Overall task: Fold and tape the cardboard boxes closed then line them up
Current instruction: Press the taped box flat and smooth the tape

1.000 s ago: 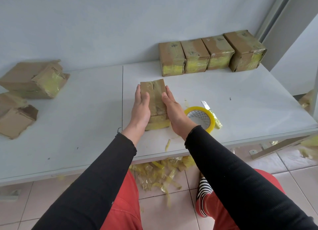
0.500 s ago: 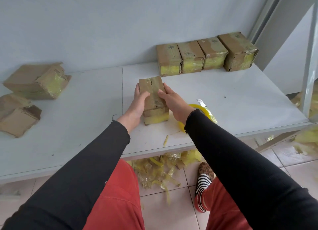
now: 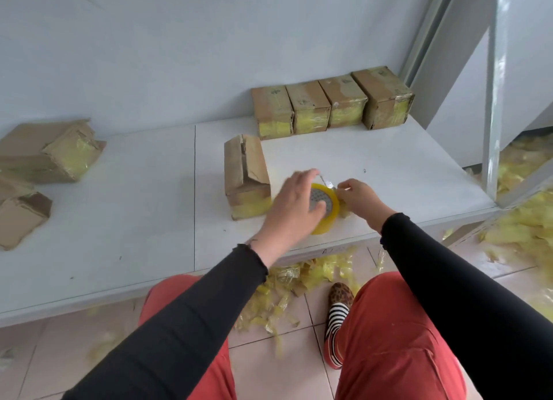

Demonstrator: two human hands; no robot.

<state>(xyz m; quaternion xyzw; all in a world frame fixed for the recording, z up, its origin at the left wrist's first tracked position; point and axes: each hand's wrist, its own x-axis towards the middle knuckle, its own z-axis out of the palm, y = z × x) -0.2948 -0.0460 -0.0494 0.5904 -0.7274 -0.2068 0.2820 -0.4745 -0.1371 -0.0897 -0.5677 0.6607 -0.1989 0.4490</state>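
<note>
A small cardboard box (image 3: 247, 175) stands on the white table (image 3: 119, 208), its top flaps folded down but slightly apart, old yellow tape on its front. Both hands are off it, just to its right. My left hand (image 3: 294, 203) grips the yellow tape roll (image 3: 327, 211), which is tilted up off the table. My right hand (image 3: 360, 200) pinches the loose tape end (image 3: 329, 185) at the roll's top right. Several taped boxes (image 3: 330, 105) stand in a row against the back wall.
Flattened, untaped boxes (image 3: 51, 153) and another box (image 3: 21, 218) lie at the table's left end. A metal frame post (image 3: 493, 100) stands at the right edge. Yellow tape scraps (image 3: 299, 283) litter the floor under and beside the table.
Both hands let go of the box and moved right. My left hand took the tape roll and my right hand took the tape end. The box's flaps have sprung slightly apart.
</note>
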